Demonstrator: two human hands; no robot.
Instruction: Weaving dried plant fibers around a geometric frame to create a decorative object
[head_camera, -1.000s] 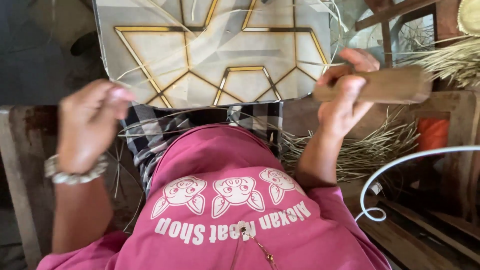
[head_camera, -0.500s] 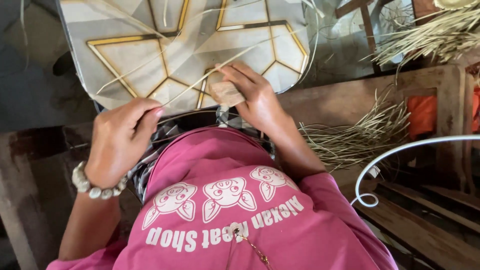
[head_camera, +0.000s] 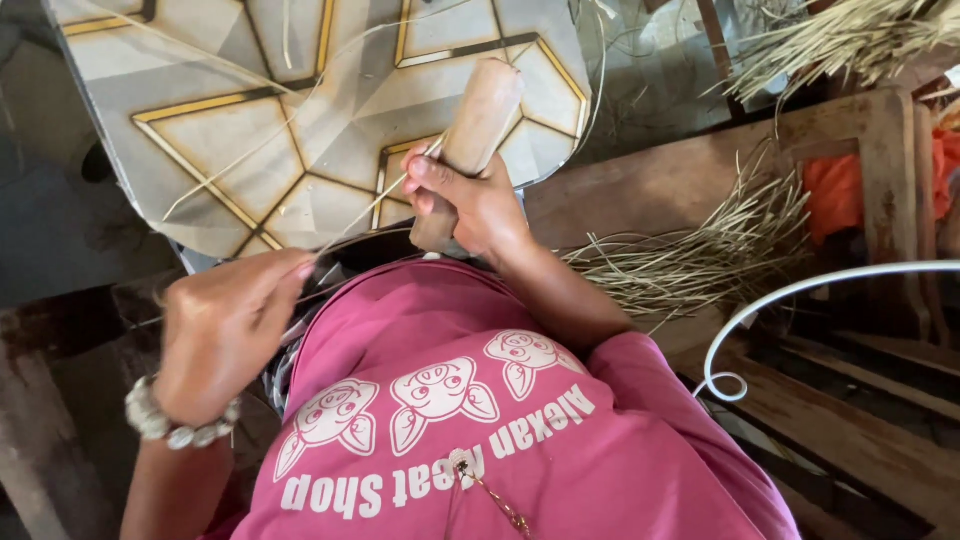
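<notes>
- Over the grey tile board with gold lines (head_camera: 250, 150), the right hand (head_camera: 470, 200) is closed tight around a round, light brown wooden stick (head_camera: 472, 135).
- The left hand (head_camera: 230, 325) pinches thin, pale dry straw strips (head_camera: 350, 215) that reach the stick.
- A pile of dry straw (head_camera: 700, 250) lies near.

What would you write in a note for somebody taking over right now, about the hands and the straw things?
Right hand: gripping a wooden block, held tilted over a tile board patterned in grey and gold.
Left hand: pinching one end of a thin straw strip; the strip runs up under the right thumb, against the block.
A bundle of dry straw lies to the right, on a wooden bench.
Done and left: cannot tell; no finished piece shows.
</notes>
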